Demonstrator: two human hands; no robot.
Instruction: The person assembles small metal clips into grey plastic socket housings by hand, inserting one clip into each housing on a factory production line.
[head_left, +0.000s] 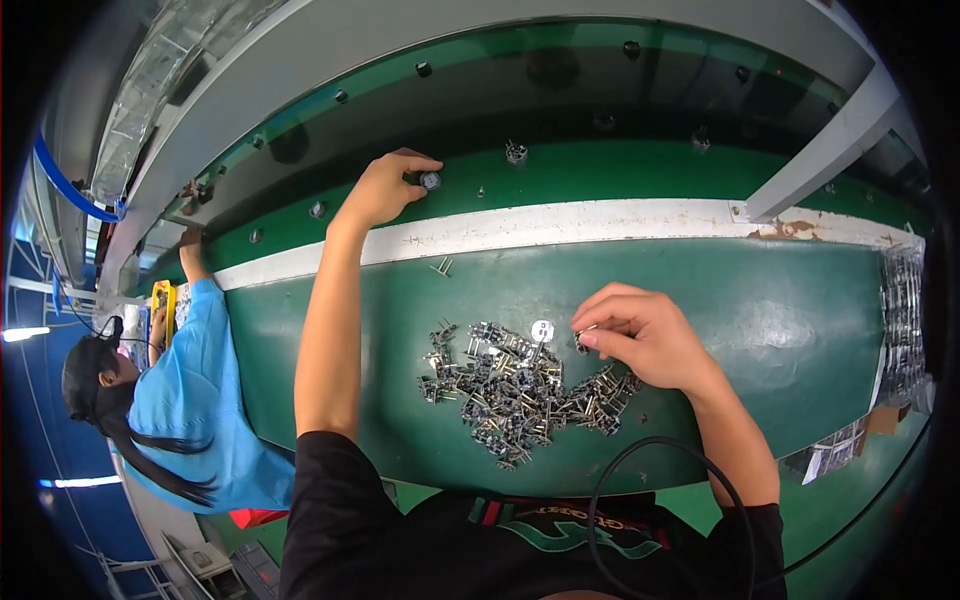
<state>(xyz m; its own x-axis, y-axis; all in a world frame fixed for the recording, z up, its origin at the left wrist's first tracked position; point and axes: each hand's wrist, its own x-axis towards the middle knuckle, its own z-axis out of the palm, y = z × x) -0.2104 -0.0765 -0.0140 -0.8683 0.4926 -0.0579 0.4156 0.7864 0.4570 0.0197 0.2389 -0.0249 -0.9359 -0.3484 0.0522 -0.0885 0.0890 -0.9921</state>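
Close to the person's body lies a heap of small shiny metal parts [520, 390] on the green surface [760, 300]. Right hand [645, 335] is curled, pinching one small part at the heap's edge. Left hand [385, 190] reaches far out, fingers closed around a small round silver piece [430, 181].

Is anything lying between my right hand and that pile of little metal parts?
Nothing visible. The right hand sits at the upper right edge of the pile of metal parts, fingers pinching one small part, with only bare green bench around.
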